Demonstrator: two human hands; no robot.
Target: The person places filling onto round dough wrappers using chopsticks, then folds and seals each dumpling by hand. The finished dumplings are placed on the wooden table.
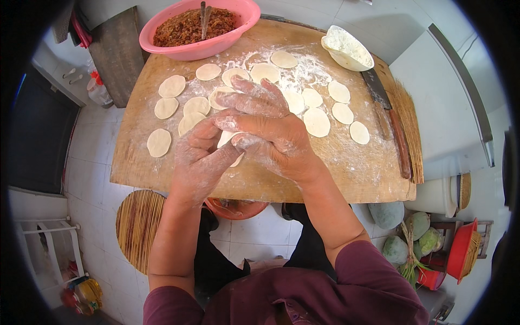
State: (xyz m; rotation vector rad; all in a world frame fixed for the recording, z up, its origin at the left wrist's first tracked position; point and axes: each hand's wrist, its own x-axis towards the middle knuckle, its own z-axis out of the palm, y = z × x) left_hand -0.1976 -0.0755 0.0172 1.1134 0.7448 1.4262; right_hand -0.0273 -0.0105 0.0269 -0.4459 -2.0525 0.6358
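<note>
Both floury hands meet above a wooden board [260,183] and grip one piece of white dough [227,139] between them. My left hand [205,150] closes round its left side, thumb at the front. My right hand [270,122] pinches it from the right with thumb and index finger, its other fingers raised. Most of the dough is hidden by the fingers. Several flat round dough wrappers [317,122] lie on the floured board, some overlapping. A pink basin [243,20] at the back left holds a chopped reddish-brown filling [178,28] with metal utensil handles standing in it.
A white bowl of flour [348,46] stands at the back right. Beside it lie a cleaver [377,89] and a straw brush [408,130] along the right edge. A round stalk tray [138,231] is below left, a red basin [237,209] under the front edge, and melons [386,214] at the lower right.
</note>
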